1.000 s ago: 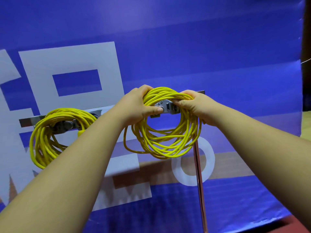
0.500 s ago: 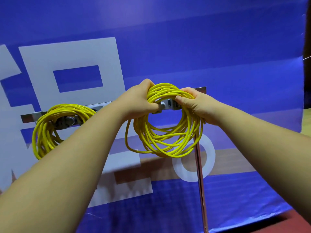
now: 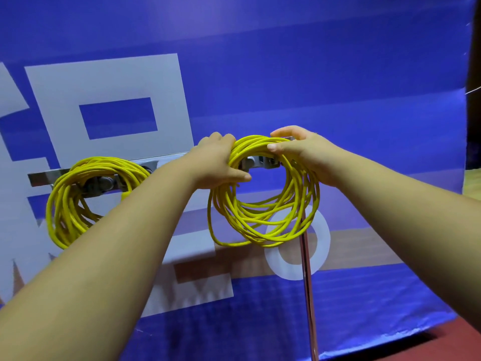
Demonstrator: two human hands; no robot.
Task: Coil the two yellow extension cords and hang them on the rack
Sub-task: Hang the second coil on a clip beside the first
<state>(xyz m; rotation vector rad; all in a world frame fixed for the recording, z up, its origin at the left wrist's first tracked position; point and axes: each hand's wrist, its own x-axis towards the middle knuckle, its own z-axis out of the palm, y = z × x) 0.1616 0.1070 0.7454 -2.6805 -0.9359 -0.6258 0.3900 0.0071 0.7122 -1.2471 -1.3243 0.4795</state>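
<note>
A coiled yellow extension cord hangs in front of a metal hook on the grey rack bar. My left hand grips the coil's upper left side. My right hand holds its top right, thumb pressed on the strands and fingers curled over the top. A second coiled yellow cord hangs on another hook at the left end of the bar, with no hand on it.
A blue banner with large white letters covers the wall behind the rack. The rack's thin metal pole runs down below the right coil to the red floor.
Both hands have lifted the right coil's top a little higher over its hook. My right fingers have loosened and spread over the top of the strands.
</note>
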